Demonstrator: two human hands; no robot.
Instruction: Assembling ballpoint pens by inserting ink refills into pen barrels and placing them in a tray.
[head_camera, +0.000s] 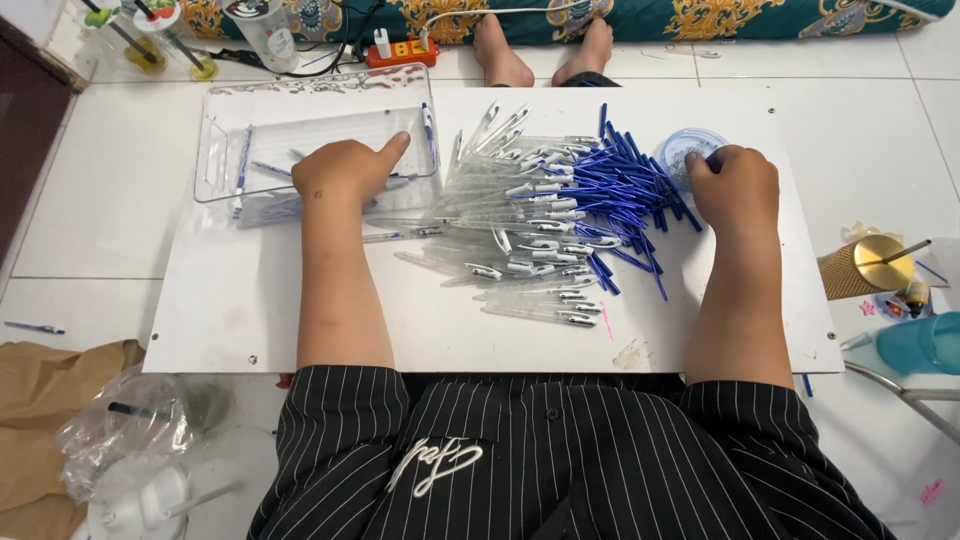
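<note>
Few pens lie in the tray at the board's far left corner; a big pile remains. Left hand is fisted, thumb out, perhaps gripping a pen; right hand pinches inside the cup.

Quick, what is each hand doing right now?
Left hand: curled at the clear tray, thumb out; what it holds cannot be told.
Right hand: fingers bent on the small round container.

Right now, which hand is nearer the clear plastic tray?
Left. The left hand rests at the clear plastic tray's front edge; the right hand is across the pen pile, at a small round tub.
</note>
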